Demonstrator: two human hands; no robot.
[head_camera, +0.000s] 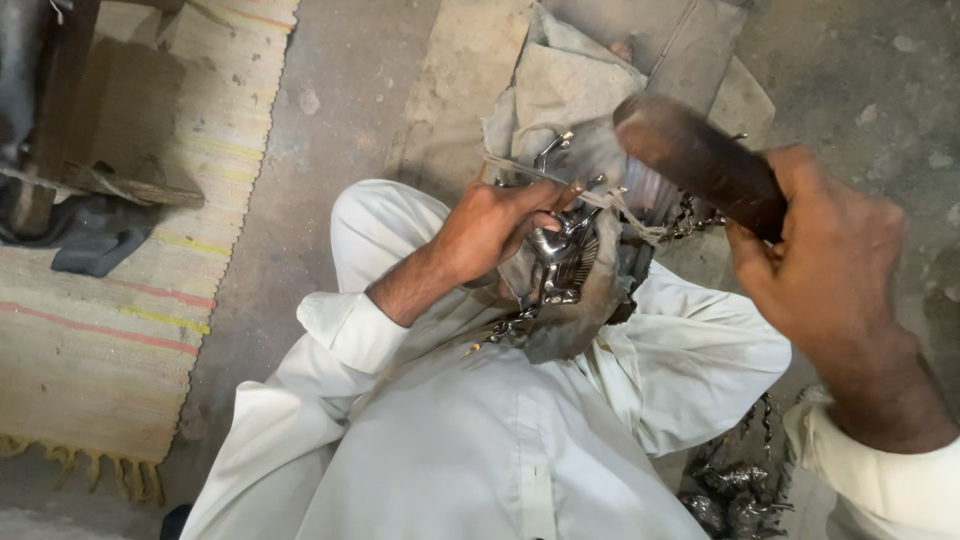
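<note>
The left hand (495, 225) is closed on a shiny metal figurine (562, 262), likely hard, slick and best gripped by its body, while above it the right hand (825, 245) clasps a wooden-handled brush (690, 160).

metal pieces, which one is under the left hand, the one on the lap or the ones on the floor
The shiny metal piece on the lap, resting on grey cloth: the left hand presses on it. The other metal pieces lie in a pile on the floor, untouched.

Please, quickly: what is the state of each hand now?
Left hand: closed, holding a shiny metal piece against the grey cloth.
Right hand: closed on a dark wooden handle.
</note>
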